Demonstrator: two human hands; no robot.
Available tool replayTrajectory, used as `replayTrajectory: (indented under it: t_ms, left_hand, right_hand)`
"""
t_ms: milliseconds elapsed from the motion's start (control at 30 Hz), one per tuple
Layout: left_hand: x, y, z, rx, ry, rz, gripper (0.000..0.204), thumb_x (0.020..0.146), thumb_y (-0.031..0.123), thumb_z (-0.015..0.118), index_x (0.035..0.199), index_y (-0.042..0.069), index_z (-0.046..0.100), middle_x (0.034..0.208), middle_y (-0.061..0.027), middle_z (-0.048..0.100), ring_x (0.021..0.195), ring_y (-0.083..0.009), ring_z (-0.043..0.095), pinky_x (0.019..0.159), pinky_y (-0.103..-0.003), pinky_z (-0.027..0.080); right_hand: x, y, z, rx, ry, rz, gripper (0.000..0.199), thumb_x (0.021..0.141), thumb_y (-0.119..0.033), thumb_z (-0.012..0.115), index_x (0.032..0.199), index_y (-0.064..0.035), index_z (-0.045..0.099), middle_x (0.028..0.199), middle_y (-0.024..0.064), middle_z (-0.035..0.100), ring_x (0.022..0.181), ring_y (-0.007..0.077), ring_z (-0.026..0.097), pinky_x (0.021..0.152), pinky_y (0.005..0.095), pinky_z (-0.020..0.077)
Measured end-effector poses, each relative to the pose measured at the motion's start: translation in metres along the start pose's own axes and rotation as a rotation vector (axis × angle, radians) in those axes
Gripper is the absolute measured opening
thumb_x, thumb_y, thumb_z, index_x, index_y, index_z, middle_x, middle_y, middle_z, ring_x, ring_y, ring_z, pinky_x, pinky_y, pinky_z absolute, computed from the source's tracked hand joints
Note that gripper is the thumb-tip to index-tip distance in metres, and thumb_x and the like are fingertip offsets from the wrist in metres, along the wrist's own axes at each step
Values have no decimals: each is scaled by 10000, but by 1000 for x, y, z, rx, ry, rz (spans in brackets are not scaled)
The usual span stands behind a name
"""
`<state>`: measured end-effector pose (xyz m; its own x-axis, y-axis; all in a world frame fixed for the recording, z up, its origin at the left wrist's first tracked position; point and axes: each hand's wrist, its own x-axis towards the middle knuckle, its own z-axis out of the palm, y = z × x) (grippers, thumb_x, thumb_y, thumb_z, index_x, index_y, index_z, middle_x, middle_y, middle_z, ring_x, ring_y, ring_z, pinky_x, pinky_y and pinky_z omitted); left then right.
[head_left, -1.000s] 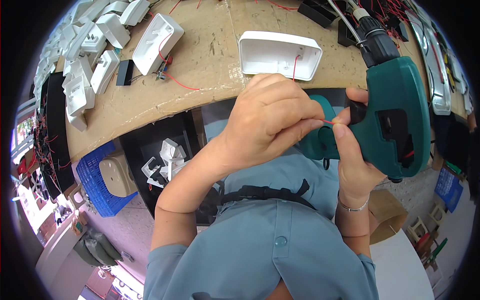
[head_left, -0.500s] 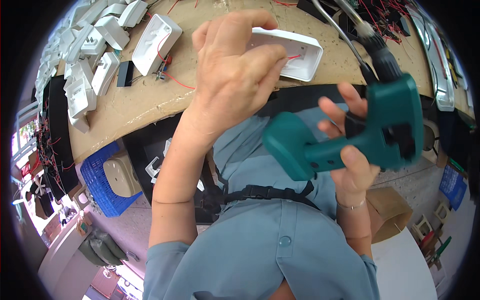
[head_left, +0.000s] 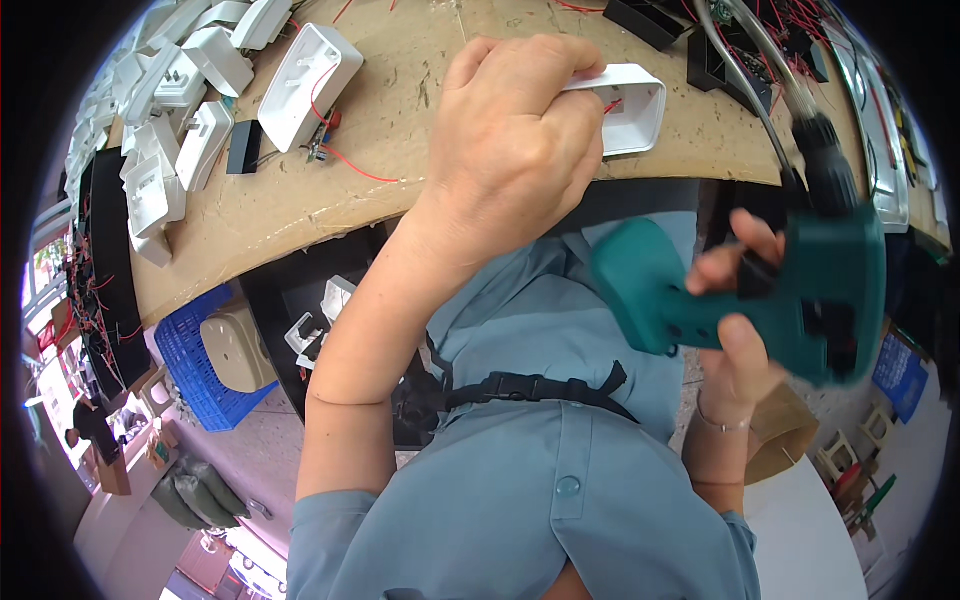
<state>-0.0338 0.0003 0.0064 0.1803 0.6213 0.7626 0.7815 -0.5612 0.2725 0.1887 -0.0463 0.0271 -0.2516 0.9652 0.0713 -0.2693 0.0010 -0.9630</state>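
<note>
My left hand [head_left: 520,140] is closed on a white plastic housing [head_left: 640,128] at the far middle of the bench, covering much of it. A short red wire [head_left: 613,106] shows inside its open side. In my right hand [head_left: 745,350] is a green cordless drill [head_left: 800,290], gripped by the handle with its black chuck [head_left: 828,150] pointing away, over my lap and the bench's near edge. The drill is blurred by motion. Left of my left hand, another open white housing [head_left: 308,85] lies with a red wire and a small circuit board [head_left: 318,150] beside it.
White housings [head_left: 165,190] are heaped at the left of the bench [head_left: 400,130], near a small black box [head_left: 243,147]. Black boxes [head_left: 645,22] and red wires lie at the far right. Below stand a blue crate [head_left: 190,380] and a beige stool [head_left: 235,345].
My left hand and the white housing have shifted right. My right hand has moved the drill to the right and a little nearer to me.
</note>
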Motion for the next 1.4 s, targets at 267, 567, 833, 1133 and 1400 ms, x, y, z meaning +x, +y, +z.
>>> replayTrajectory:
  t_ms: [267, 567, 833, 1133, 1400]
  left_hand:
    - [2, 3, 5, 127, 11, -7, 80, 603, 58, 629, 612, 40, 552, 901, -36, 576, 744, -195, 540, 700, -337, 383]
    - [3, 6, 7, 132, -15, -17, 65, 591, 69, 603, 606, 28, 554, 872, -38, 564, 768, -207, 548, 697, -344, 404]
    - [4, 8, 9, 186, 2, -12, 50, 598, 72, 574, 581, 35, 545, 862, -30, 560, 790, -203, 555, 689, -333, 407]
    - [15, -13, 30, 106, 221, 187, 28, 639, 13, 559, 654, 15, 536, 853, -60, 546, 780, -223, 536, 688, -352, 394]
    - [7, -18, 38, -13, 383, 269, 139, 683, -74, 540, 810, -22, 556, 818, -94, 557, 726, -254, 532, 666, -359, 401]
  right_hand:
    - [-51, -32, -39, -443, 4, 57, 591, 720, -119, 698, 1209, 92, 440, 1116, 193, 565, 756, 162, 580, 666, 264, 477]
    - [-50, -22, -53, -615, -215, 100, 522, 697, -1, 654, 1195, 44, 506, 1135, 153, 591, 821, 145, 560, 770, 290, 441]
    - [-34, -13, -36, -562, -91, 48, 424, 748, -31, 713, 1106, 43, 499, 820, 82, 635, 726, 141, 591, 653, 269, 470]
    - [-24, -15, -33, -519, -124, 67, 414, 751, 19, 695, 1102, 46, 477, 816, 107, 622, 718, 150, 597, 619, 258, 488]
    - [-21, -10, -35, -553, -116, 39, 412, 734, 38, 698, 1096, 62, 501, 854, 121, 631, 676, 145, 604, 611, 248, 490]
